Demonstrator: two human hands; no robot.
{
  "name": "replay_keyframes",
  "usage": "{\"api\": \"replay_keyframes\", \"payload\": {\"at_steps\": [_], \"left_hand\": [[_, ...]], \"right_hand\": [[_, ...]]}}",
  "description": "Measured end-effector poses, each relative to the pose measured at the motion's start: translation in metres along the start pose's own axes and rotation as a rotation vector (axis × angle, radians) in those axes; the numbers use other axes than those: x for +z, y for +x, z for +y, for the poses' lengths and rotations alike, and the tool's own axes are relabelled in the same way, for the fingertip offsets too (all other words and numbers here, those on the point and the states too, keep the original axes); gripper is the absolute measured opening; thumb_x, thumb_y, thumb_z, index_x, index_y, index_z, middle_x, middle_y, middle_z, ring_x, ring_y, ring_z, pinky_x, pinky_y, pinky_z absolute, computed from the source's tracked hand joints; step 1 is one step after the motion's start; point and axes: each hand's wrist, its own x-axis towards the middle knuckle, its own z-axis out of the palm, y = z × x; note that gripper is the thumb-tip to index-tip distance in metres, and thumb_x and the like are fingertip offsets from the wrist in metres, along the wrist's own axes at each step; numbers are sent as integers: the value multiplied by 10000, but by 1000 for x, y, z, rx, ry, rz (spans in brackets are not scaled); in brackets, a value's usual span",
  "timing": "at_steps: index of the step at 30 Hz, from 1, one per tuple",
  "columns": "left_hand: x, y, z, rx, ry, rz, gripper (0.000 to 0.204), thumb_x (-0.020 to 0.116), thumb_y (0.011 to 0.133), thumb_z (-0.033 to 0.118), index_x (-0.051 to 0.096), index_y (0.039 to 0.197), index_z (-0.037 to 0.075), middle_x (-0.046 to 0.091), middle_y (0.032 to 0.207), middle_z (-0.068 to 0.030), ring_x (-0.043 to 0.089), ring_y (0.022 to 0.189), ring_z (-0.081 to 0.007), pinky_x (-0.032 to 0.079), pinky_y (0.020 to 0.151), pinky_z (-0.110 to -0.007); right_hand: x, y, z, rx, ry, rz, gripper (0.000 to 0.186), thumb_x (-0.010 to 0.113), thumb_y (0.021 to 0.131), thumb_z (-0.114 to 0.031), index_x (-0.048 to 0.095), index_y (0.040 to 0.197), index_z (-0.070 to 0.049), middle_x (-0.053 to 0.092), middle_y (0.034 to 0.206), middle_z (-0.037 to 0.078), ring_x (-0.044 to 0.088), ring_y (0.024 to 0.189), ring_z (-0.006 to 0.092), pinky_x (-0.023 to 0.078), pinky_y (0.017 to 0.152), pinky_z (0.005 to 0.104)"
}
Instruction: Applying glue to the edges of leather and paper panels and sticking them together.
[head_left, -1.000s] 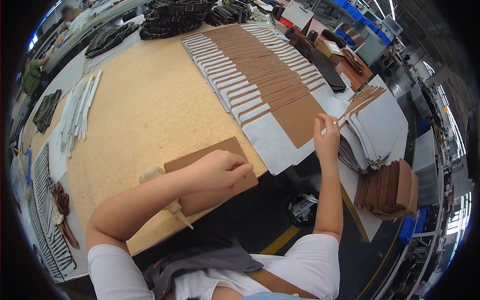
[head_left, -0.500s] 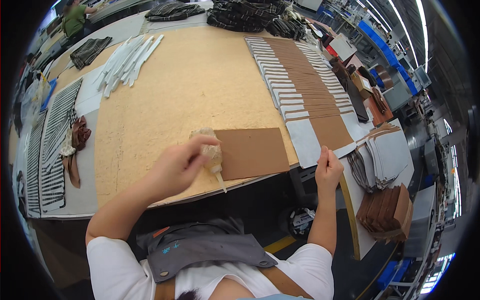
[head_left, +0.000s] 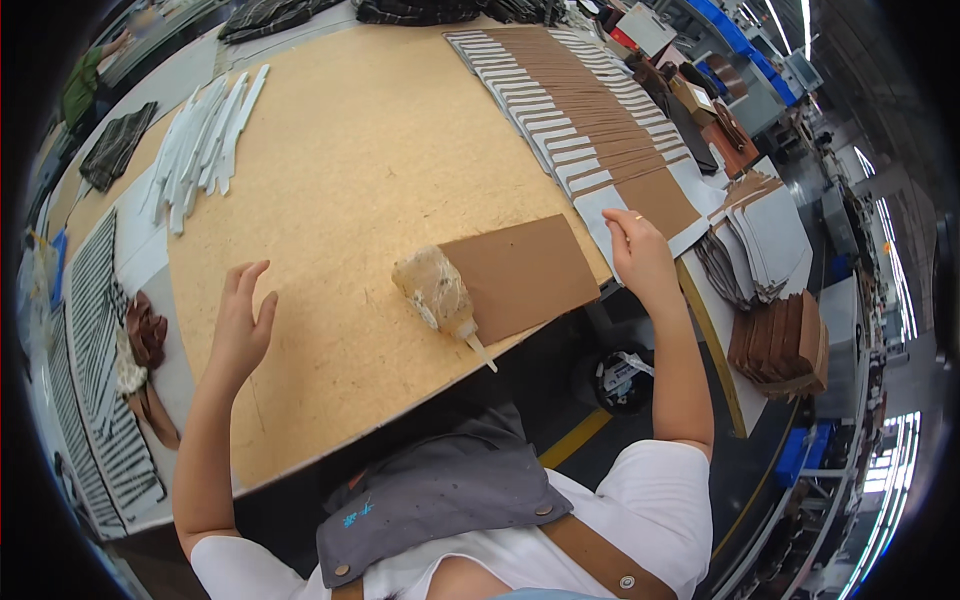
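On the tan board (head_left: 330,170), between the two hands, a smeared squeeze bottle (head_left: 432,285) lies against the left end of a flat brown panel (head_left: 535,270), its nozzle pointing toward the near edge. The left hand (head_left: 242,322), empty, is well to the left of the bottle, fingers loosely parted and thumb out. The right hand (head_left: 642,252), half curled, is just right of the panel, by the overlapped white-and-brown pieces (head_left: 655,195); whether its fingertips touch or grip them I cannot tell.
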Motion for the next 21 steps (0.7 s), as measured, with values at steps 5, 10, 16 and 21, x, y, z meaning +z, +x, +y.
{"api": "replay_keyframes", "payload": {"at_steps": [5, 10, 16, 21], "left_hand": [[47, 84, -53, 109, 66, 22, 419, 486, 874, 69, 389, 1277, 8, 377, 1299, -207, 375, 1209, -373, 322, 1009, -410], [53, 117, -76, 108, 169, 44, 439, 427, 900, 112, 354, 1320, 4, 316, 1386, -192, 324, 1271, -358, 281, 1045, -413], [51, 118, -78, 86, 185, -70, 449, 431, 892, 119, 357, 1321, 8, 319, 1396, -180, 311, 1284, -341, 251, 1059, -424], [47, 121, -74, 38, 214, -119, 465, 450, 879, 133, 353, 1315, 4, 327, 1390, -167, 296, 1286, -331, 224, 1070, -414]], "right_hand": [[43, 31, 38, 126, -178, -128, 274, 445, 871, -37, 488, 1138, 7, 598, 1042, 193, 564, 1024, 300, 423, 865, 370], [73, 65, 50, 188, 149, -20, 407, 413, 905, -91, 345, 1294, 7, 526, 1251, 174, 473, 1171, 316, 332, 982, 380], [96, 71, 51, 340, -96, -152, 486, 354, 934, -207, 261, 1381, -42, 448, 1358, 91, 268, 1338, 287, 84, 1068, 552], [91, 92, 45, 365, -71, -183, 466, 366, 933, -202, 287, 1364, -44, 455, 1349, 102, 267, 1337, 300, 87, 1071, 547]]}}
